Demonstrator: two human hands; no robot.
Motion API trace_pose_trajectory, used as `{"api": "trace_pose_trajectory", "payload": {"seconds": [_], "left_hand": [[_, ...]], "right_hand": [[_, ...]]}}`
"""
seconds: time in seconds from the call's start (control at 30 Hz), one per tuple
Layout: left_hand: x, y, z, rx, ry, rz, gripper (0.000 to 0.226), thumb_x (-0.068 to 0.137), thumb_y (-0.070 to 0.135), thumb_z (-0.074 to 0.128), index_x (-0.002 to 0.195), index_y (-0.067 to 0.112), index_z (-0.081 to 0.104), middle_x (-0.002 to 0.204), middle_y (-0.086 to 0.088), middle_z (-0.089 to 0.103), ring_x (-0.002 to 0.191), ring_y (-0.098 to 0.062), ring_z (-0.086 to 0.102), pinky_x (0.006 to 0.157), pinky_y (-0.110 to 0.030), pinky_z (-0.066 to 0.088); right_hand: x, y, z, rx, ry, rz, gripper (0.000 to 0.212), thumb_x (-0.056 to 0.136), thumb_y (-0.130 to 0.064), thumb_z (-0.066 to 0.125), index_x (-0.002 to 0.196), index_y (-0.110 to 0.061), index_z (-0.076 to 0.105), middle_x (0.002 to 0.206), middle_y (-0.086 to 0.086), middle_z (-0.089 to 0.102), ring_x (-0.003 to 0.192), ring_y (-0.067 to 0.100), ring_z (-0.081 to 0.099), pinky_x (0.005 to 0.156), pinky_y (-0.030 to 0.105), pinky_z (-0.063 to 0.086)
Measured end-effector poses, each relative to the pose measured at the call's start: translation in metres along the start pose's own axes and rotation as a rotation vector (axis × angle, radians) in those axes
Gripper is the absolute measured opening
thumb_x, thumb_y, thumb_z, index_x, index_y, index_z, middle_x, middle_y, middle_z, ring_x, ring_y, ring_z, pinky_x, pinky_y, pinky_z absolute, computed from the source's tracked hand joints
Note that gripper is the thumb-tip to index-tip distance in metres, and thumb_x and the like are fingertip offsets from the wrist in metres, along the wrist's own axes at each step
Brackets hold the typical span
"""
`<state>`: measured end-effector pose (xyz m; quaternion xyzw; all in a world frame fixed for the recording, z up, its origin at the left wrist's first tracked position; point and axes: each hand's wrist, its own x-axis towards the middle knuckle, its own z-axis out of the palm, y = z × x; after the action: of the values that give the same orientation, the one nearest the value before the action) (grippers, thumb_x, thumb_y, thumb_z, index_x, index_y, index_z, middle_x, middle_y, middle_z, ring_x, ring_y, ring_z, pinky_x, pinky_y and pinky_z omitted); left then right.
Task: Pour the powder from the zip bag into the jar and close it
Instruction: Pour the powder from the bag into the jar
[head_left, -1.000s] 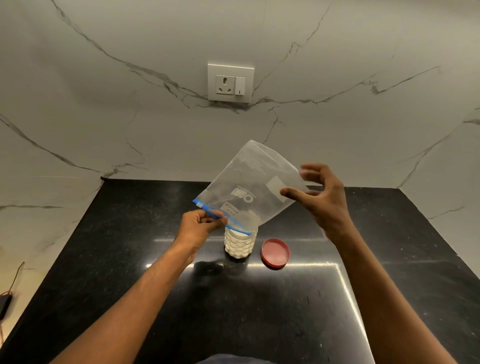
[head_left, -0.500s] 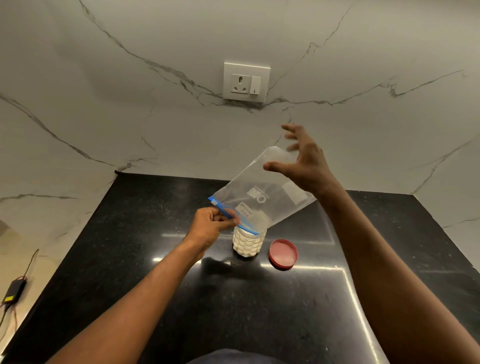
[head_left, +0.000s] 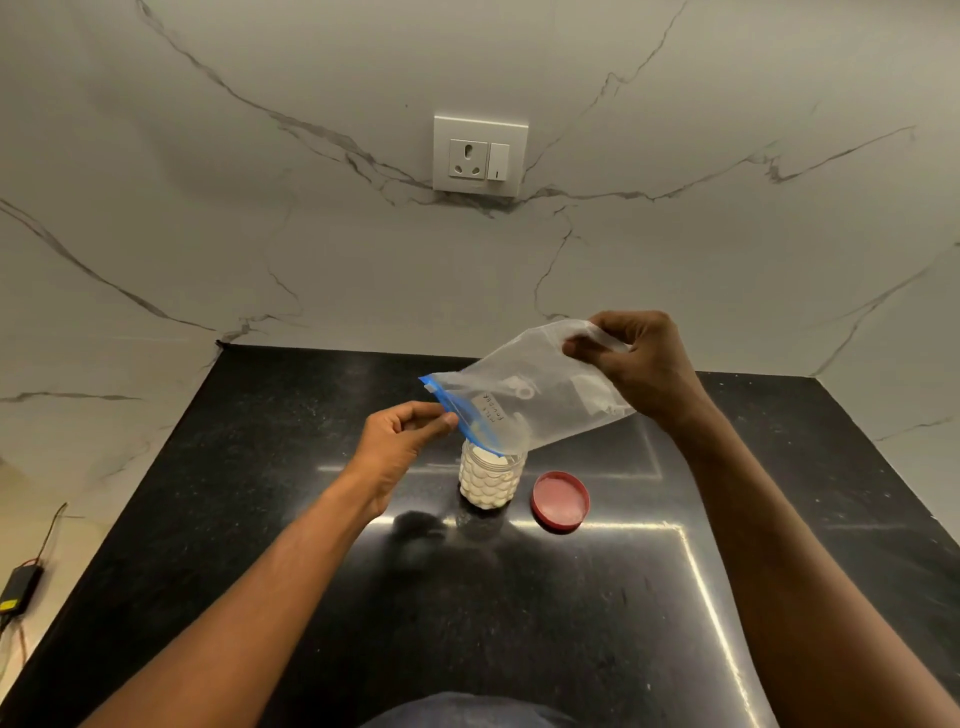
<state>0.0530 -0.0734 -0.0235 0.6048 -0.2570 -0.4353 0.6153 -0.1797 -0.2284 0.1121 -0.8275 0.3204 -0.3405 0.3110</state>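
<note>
Since the earlier frames, the right hand (head_left: 644, 364) has come down from above the zip bag (head_left: 535, 395) and now pinches its raised bottom corner, fingers clenched on the plastic, while the left hand (head_left: 402, 441) keeps its pinch on the blue zip edge (head_left: 460, 415) at the bag's low end. Between the two grips the clear bag hangs tilted, its mouth lowest, just to the right of the left fingers and directly over the open jar (head_left: 491, 478). That jar stands upright on the black table (head_left: 519, 597), below and just right of the left fingers, and looks full of white powder (head_left: 488, 458). Its red lid (head_left: 560, 501) lies flat on the table beside the jar, below the right fingers and apart from them.
</note>
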Motion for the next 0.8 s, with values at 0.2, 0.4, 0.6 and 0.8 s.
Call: {"api": "trace_pose_trajectory", "payload": {"seconds": [0.2,0.4,0.6,0.8], "left_hand": [[0.000,0.007,0.006,0.041,-0.006,0.045,0.012,0.093,0.017,0.080,0.105,0.017,0.081,0.095,0.010,0.085,0.082,0.008,0.075,0.085,-0.028,0.046],[-0.001,0.029,0.003,0.044,-0.009,0.180,0.012,0.093,0.015,0.079,0.104,0.020,0.082,0.101,0.010,0.085,0.092,0.007,0.075,0.078,-0.010,0.054],[-0.012,0.100,-0.008,-0.001,-0.101,0.359,0.026,0.087,0.032,0.077,0.108,0.017,0.074,0.108,0.005,0.083,0.109,-0.013,0.078,0.084,-0.022,0.063],[-0.024,0.159,-0.014,0.321,0.000,0.589,0.013,0.091,0.024,0.082,0.104,0.025,0.080,0.100,0.003,0.082,0.099,-0.019,0.078,0.090,-0.031,0.065]], "right_hand": [[-0.003,-0.001,0.000,0.028,0.047,-0.012,0.013,0.090,-0.019,0.083,0.082,-0.011,0.078,0.071,0.005,0.073,0.063,0.013,0.062,0.061,0.032,0.048],[-0.009,0.001,-0.012,0.269,0.152,0.027,0.011,0.088,-0.020,0.084,0.085,-0.010,0.079,0.075,0.013,0.074,0.065,0.022,0.063,0.061,0.035,0.053],[-0.018,0.007,0.002,0.792,0.178,0.225,0.021,0.090,-0.018,0.081,0.109,-0.009,0.079,0.108,0.013,0.080,0.097,0.029,0.077,0.081,0.044,0.065],[-0.026,0.013,0.052,0.819,0.135,0.387,0.040,0.080,-0.023,0.085,0.117,-0.016,0.073,0.114,0.004,0.079,0.114,0.031,0.072,0.089,0.043,0.060]]}}
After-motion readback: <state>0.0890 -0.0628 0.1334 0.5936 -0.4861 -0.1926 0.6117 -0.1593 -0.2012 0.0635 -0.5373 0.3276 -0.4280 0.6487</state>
